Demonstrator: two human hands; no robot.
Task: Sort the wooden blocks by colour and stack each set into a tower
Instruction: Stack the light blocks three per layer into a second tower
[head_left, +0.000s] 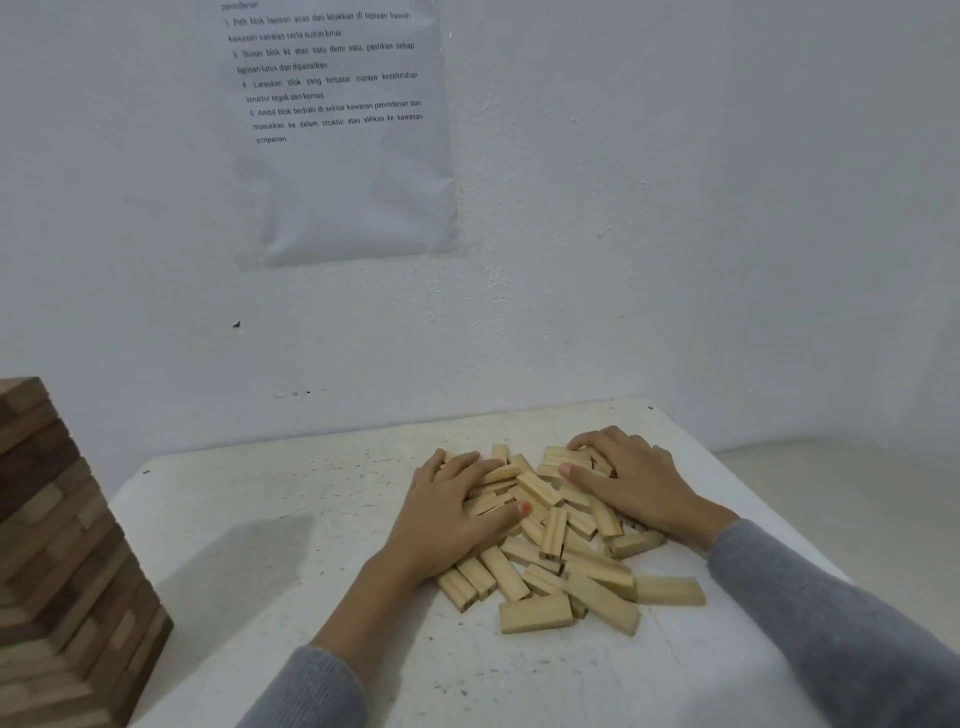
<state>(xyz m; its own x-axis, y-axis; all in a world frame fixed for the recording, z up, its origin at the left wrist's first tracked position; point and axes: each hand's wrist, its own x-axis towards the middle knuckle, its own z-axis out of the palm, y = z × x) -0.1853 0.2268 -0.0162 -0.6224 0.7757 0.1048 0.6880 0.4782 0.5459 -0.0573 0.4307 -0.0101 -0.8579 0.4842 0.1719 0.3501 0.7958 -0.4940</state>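
Both my hands are down on the heap of pale rectangular wooden blocks (550, 525), which lies jumbled on the white speckled table (291, 561), over towards its far right part. My left hand (452, 514) lies palm-down on the heap's left side. Its fingers are spread wide and fairly straight across the top blocks, and the thumb reaches towards the middle with its tip touching a block. Nothing pinched there, just pressing flat. My right hand (628, 480) covers the far right side, palm-down too. Its fingers are fanned and slightly bent over the blocks at the far edge, thumb pointing left, and it grips nothing that I can see. Between the 2 hands the blocks cross at all angles, and 1 long pale block (553, 532) lies on its narrow side in the middle. On the near side a few lie flat on the table: 1 flat pale block (535, 614) closest to me, and another pale block (670, 591) off to the right at the heap's fringe. Grey knitted sleeves (831, 623) cover both forearms. At the far left stands a tower of brown wooden blocks (57, 545), darker and lighter layers mixed, well apart from the heap and cut off by the frame. On the white wall (675, 208) behind hangs a white printed paper sheet (343, 156) with numbered lines of text.
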